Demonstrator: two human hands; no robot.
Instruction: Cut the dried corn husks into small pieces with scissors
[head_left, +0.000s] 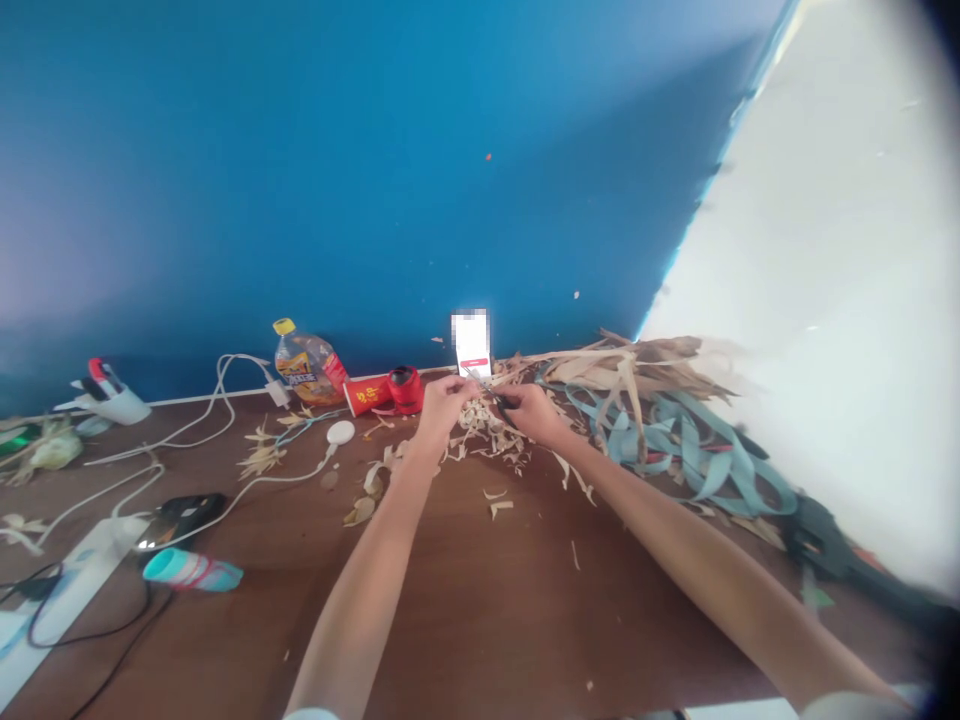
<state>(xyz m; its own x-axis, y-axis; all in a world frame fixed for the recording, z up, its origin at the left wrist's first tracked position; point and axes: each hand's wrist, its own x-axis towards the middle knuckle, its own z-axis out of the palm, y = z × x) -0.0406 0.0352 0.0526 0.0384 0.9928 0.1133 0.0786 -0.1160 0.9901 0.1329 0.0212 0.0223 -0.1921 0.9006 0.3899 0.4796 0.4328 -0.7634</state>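
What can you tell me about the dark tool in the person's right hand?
The dark tool looks like a pair of scissors: a black handle part gripped by the right hand, with a slim, greyish, probably metal end pointing away and leftward, toward the left hand. It is held slanted around the pale curled scraps on the table. It is too small to tell whether its blades are open or touching anything.

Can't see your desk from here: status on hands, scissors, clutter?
Right hand holding scissors. Left hand pinched close by, contents too small to tell. Pale scraps around hands; lit phone behind.
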